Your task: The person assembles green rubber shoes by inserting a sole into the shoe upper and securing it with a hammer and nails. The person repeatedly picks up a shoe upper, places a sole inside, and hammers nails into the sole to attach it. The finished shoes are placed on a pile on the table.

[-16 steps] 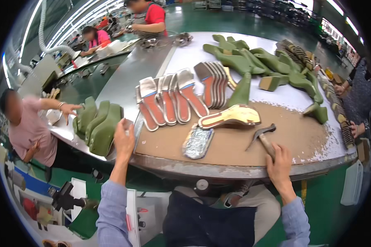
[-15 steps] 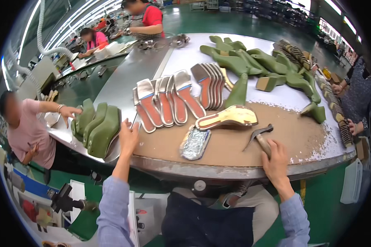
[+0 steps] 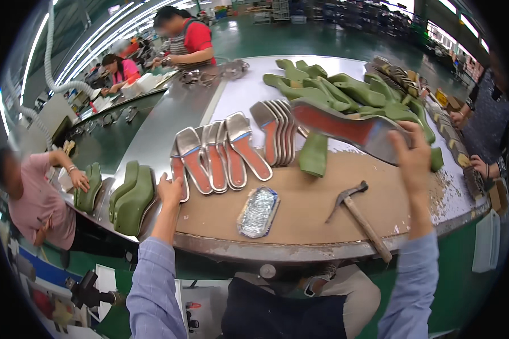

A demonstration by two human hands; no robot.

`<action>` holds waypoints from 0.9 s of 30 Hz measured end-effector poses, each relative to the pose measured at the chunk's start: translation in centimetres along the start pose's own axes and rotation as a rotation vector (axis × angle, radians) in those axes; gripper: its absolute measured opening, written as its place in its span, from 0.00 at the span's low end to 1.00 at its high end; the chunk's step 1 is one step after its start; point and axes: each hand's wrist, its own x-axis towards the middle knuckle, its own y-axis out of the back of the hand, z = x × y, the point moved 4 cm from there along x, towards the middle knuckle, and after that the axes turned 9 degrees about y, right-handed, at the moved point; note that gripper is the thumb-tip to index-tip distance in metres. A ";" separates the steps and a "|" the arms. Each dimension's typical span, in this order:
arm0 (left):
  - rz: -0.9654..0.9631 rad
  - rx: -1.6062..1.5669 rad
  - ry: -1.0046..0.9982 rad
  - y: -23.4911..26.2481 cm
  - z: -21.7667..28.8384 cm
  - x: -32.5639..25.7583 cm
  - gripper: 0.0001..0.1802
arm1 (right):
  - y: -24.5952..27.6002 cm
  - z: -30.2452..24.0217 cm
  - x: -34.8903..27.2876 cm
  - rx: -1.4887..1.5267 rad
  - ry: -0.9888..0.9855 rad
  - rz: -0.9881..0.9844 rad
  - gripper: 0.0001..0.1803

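Observation:
My right hand grips one end of a shoe insole with a red face and silver edging, held up over the board. A hammer with a wooden handle lies below that hand, untouched. My left hand is at the left end of a row of similar insoles, its thumb and forefinger apart beside the leftmost one; whether it touches that insole is hard to tell. Between my hands lies a foil-like, shiny oblong pad. One green shoe last stands beneath the raised insole.
Several green lasts are heaped at the back. More lasts stand at the left, where a person in pink reaches to them. Stacked dark pieces line the right edge, near another person's hand. Brown board covers the tabletop's front.
My right hand has let go of the hammer, now lying on the board, and lifted an insole. The cream-faced piece is gone from the board. My left hand stays beside the row.

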 end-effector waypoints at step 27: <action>-0.206 -0.884 0.073 0.8 1.9 -18.1 0.25 | -13.2 23.4 6.0 -0.367 -0.579 -0.472 0.41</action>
